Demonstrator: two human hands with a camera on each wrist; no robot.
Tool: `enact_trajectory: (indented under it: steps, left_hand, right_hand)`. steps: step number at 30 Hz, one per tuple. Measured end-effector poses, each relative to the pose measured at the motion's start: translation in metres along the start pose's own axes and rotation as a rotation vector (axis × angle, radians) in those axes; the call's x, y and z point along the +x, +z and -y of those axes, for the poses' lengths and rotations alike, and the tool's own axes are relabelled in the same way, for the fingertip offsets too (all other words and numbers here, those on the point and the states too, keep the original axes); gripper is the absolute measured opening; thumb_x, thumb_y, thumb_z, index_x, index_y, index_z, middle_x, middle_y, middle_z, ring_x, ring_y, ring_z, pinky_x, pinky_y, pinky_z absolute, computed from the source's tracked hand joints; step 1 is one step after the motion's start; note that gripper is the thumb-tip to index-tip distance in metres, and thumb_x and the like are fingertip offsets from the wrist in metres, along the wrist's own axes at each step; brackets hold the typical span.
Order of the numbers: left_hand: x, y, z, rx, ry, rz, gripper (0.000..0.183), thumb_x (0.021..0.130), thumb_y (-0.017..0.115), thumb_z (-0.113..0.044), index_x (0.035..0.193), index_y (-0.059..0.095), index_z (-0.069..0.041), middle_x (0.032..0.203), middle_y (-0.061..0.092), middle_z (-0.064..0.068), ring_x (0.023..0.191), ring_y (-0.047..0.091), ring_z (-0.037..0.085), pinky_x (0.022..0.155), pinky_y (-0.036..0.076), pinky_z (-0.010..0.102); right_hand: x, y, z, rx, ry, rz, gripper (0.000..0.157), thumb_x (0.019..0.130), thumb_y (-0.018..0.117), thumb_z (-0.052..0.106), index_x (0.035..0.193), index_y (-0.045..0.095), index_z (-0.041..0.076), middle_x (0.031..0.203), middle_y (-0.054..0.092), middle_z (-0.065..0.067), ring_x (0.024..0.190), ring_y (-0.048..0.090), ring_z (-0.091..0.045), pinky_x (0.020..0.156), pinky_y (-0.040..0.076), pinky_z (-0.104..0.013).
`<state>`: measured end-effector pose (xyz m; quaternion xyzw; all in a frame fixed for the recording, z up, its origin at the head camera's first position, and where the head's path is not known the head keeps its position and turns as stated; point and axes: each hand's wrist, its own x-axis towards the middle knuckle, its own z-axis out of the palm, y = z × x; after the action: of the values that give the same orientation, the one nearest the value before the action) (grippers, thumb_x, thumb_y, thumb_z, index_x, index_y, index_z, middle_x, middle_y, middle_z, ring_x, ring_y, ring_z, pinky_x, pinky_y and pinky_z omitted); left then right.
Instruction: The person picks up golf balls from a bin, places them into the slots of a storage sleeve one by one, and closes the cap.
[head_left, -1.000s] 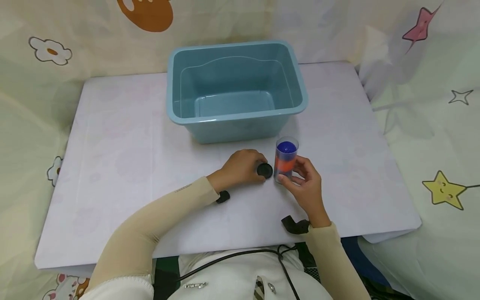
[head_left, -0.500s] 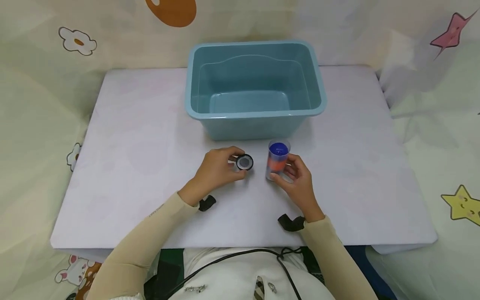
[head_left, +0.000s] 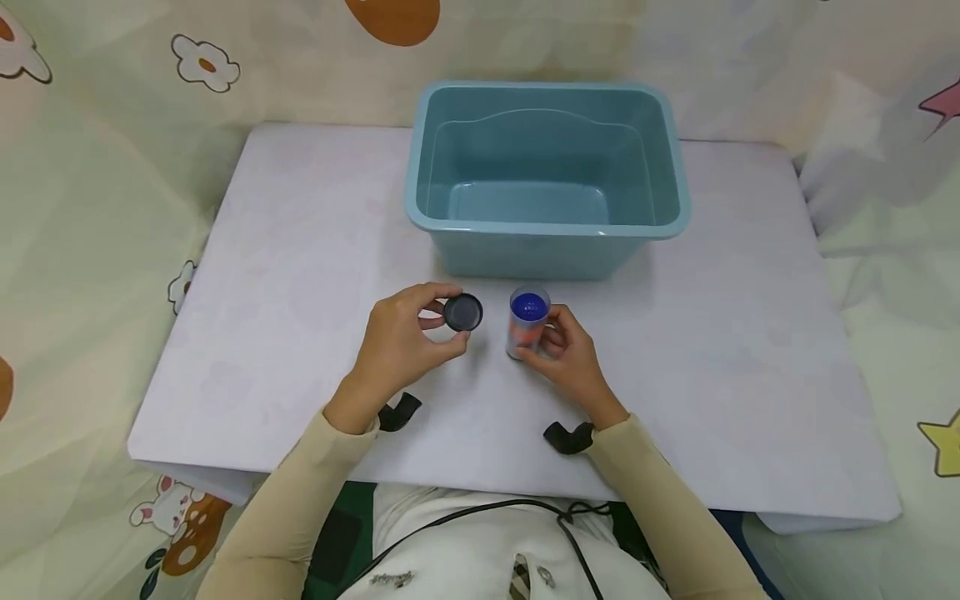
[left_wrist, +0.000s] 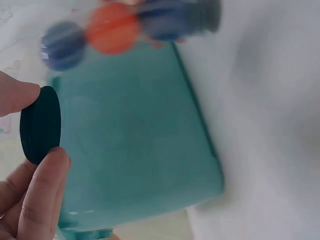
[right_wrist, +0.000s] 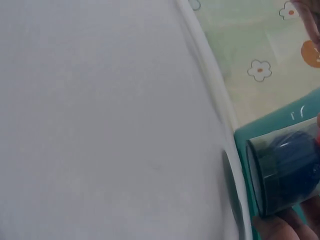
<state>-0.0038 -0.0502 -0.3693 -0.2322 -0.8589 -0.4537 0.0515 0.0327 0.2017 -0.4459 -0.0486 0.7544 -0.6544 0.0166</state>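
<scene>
My left hand pinches a round black lid between thumb and fingers, its hollow underside facing up toward the head camera. In the left wrist view the same lid stands edge-on between the fingertips. My right hand grips a clear cylindrical ball can by its lower side, upright and uncovered at the top. Stacked inside it are a blue ball, an orange ball and another blue ball, plainest in the left wrist view. A dark base on the can shows in the right wrist view.
A blue-green plastic tub stands on the white table just beyond both hands. Patterned curtains surround the table. Black wrist straps sit at the cuffs, and a black cord crosses the person's front.
My left hand has drawn the lid leftward, away from the can, and turned its underside up. The right hand keeps its grip on the can. The head view has shifted left.
</scene>
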Motion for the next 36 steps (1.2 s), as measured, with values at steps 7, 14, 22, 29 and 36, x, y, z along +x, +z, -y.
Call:
enact_trajectory:
  steps: [7, 14, 22, 29, 36]
  left_hand:
    - [0.005, -0.004, -0.008, -0.012, 0.071, -0.029, 0.042, 0.074, 0.082, -0.012, 0.114, 0.072, -0.007, 0.11, 0.07, 0.005, 0.089, 0.065, 0.013, 0.074, 0.058, 0.019]
    - [0.009, 0.0, -0.014, -0.044, 0.135, -0.02, 0.047, 0.075, 0.081, -0.008, 0.121, 0.072, -0.006, 0.111, 0.069, 0.006, 0.096, 0.067, 0.014, 0.076, 0.058, 0.019]
    - [0.017, 0.0, -0.019, -0.017, 0.25, 0.034, 0.054, 0.076, 0.082, -0.008, 0.129, 0.067, -0.006, 0.11, 0.064, 0.009, 0.093, 0.067, 0.018, 0.072, 0.059, 0.024]
    - [0.026, -0.002, -0.023, 0.075, 0.368, 0.105, 0.053, 0.079, 0.079, -0.012, 0.131, 0.066, -0.006, 0.111, 0.06, 0.011, 0.089, 0.06, 0.017, 0.072, 0.053, 0.026]
    - [0.033, 0.0, -0.025, 0.121, 0.423, 0.212, 0.057, 0.086, 0.074, -0.01, 0.14, 0.057, -0.005, 0.118, 0.054, 0.014, 0.094, 0.058, 0.021, 0.077, 0.052, 0.029]
  right_hand:
    - [0.004, 0.007, -0.005, 0.024, -0.017, 0.051, 0.058, 0.077, 0.076, -0.015, 0.127, 0.048, -0.007, 0.127, 0.056, -0.022, 0.115, 0.062, -0.029, 0.097, 0.052, -0.029]
    - [0.004, 0.009, -0.003, 0.015, -0.015, 0.093, 0.06, 0.077, 0.079, -0.012, 0.128, 0.048, -0.004, 0.127, 0.056, -0.021, 0.117, 0.06, -0.033, 0.099, 0.051, -0.031]
    - [0.004, 0.011, -0.003, 0.023, -0.018, 0.108, 0.058, 0.079, 0.078, -0.01, 0.127, 0.047, -0.003, 0.126, 0.056, -0.018, 0.118, 0.06, -0.03, 0.099, 0.051, -0.03]
    - [0.005, 0.014, -0.005, 0.033, -0.044, 0.125, 0.057, 0.081, 0.076, -0.01, 0.129, 0.046, -0.003, 0.128, 0.056, -0.019, 0.119, 0.059, -0.031, 0.099, 0.051, -0.03]
    - [0.004, 0.018, -0.005, 0.047, -0.048, 0.137, 0.055, 0.081, 0.076, -0.009, 0.128, 0.046, -0.002, 0.126, 0.058, -0.019, 0.115, 0.062, -0.021, 0.1, 0.051, -0.031]
